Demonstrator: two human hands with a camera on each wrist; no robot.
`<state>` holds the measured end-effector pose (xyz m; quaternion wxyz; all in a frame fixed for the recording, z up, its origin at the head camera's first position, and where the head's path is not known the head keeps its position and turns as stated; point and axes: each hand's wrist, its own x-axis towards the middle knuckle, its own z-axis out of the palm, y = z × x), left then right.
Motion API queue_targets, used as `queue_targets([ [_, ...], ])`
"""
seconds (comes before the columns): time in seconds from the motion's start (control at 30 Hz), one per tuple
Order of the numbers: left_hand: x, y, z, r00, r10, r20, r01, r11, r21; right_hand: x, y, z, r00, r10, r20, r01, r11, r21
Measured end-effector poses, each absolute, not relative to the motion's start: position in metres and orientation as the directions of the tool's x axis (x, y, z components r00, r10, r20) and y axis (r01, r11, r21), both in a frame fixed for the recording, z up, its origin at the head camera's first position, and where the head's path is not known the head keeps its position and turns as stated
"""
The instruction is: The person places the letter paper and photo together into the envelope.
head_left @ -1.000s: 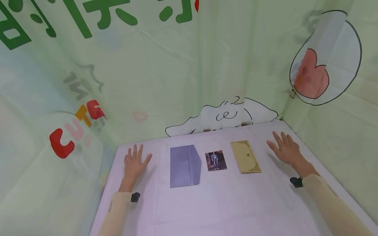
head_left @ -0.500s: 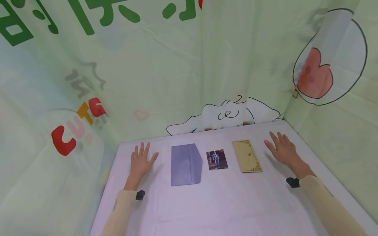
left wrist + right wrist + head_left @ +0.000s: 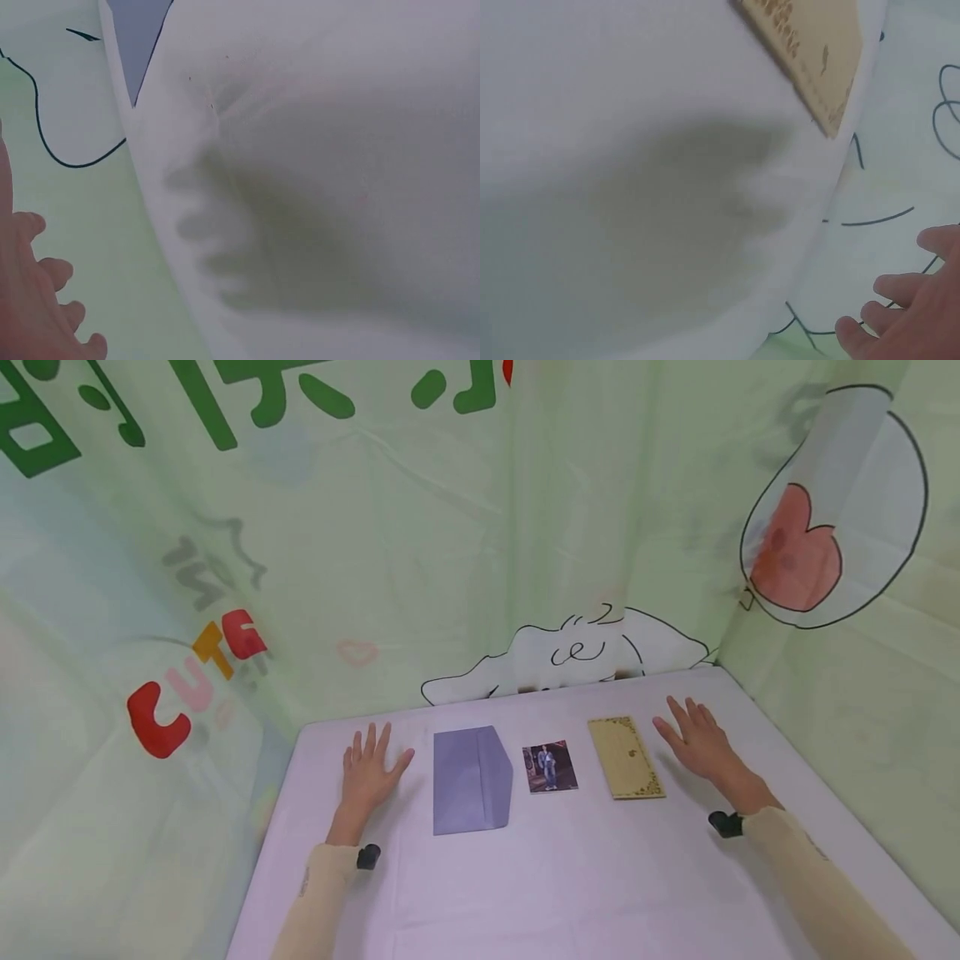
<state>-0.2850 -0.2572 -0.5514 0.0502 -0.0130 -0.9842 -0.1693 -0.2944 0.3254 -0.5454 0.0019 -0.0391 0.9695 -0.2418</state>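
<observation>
My left hand (image 3: 369, 777) hovers over the left part of the table with fingers spread, holding nothing; its shadow falls on the cloth in the left wrist view. To its right lies a purple-blue envelope (image 3: 459, 782) with its flap side to the right; a corner of the envelope (image 3: 139, 41) shows in the left wrist view. A small photo (image 3: 551, 767) of a standing person lies in the middle. Right of it is a flat tan card-like piece (image 3: 626, 758) with an ornate border. My right hand (image 3: 701, 745), fingers spread and holding nothing, is raised beside the tan piece (image 3: 817, 52).
A pale pinkish-white cloth (image 3: 525, 893) covers the table. Printed green fabric walls (image 3: 420, 552) stand behind it and at both sides. Each wrist carries a small black device, such as the left one (image 3: 368, 857).
Both hands have moved inward: the left hand to the right, nearer the envelope, and the right hand to the left, nearer the tan piece. The three flat things lie where they were.
</observation>
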Motion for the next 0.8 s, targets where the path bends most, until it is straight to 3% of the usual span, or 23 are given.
queue_targets([
  [0.8, -0.284, -0.220, -0.560, -0.989, 0.083, 0.120, 0.116, 0.944, 0.308, -0.299, 0.280, -0.552, -0.991, -0.135, -0.018, -0.111, 0.876, -0.469],
])
